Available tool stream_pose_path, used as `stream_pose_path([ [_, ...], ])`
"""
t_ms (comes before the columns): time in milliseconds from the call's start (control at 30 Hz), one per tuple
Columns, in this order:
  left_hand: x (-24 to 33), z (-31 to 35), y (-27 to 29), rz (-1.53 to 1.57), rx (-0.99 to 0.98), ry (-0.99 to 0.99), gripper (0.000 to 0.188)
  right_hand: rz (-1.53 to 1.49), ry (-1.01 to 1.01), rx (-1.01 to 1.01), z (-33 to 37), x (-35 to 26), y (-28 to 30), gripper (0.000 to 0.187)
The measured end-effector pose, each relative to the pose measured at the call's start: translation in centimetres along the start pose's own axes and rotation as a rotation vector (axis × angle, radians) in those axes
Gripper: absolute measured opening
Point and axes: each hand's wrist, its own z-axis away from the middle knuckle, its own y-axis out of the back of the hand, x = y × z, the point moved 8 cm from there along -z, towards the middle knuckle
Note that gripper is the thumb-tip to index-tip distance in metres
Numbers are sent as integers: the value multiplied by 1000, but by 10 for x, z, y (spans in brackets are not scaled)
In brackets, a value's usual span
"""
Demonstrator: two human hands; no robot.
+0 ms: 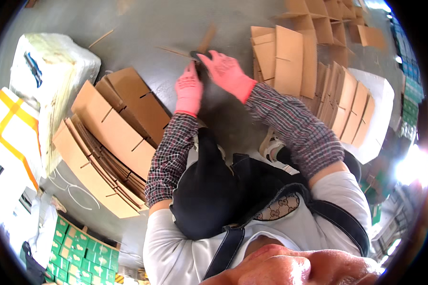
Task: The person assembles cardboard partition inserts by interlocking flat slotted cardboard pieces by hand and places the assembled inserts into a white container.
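Note:
Both my hands wear pink gloves with dark palms and reach out in front of me. My left hand is closed, its fingertips at the near end of thin cardboard strips seen almost edge-on. From the other side my right hand pinches the same strips, dark fingertips toward the left. The strips slant apart above the hands, and the far part is slightly blurred. Left of my left arm lean slotted cardboard sheets in a row. Right of my right hand stand more slotted cardboard pieces.
An assembled cardboard divider grid lies at the far right. A white wrapped block with a dark-handled tool on it stands at left, beside a white package with orange tape. Green boxes are stacked behind at lower left.

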Motion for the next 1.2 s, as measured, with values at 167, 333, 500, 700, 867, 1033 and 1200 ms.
stream_pose_path([
  [167, -17, 2, 3, 24, -3, -14, 49, -109, 59, -149, -39, -2, -8, 46],
  [333, 15, 1, -1, -29, -56, -13, 48, 136, -55, -320, -19, 18, -42, 50],
  [500, -2, 47, 13, 53, -123, 106, 90, 14, -164, 107, 34, 77, 20, 82],
  [700, -45, 110, -4, 10, -130, 182, 55, 171, -1047, 127, 194, 285, -6, 98],
  [867, -66, 89, 11, -56, -84, 240, 52, 306, -709, 329, 154, 284, 62, 48],
  [1033, -52, 89, 14, -2, -75, 230, 53, -621, -604, 255, 104, 208, 147, 35],
  [1200, -37, 79, 0, 53, -66, 179, 51, -483, -712, 195, 146, 287, 104, 48],
])
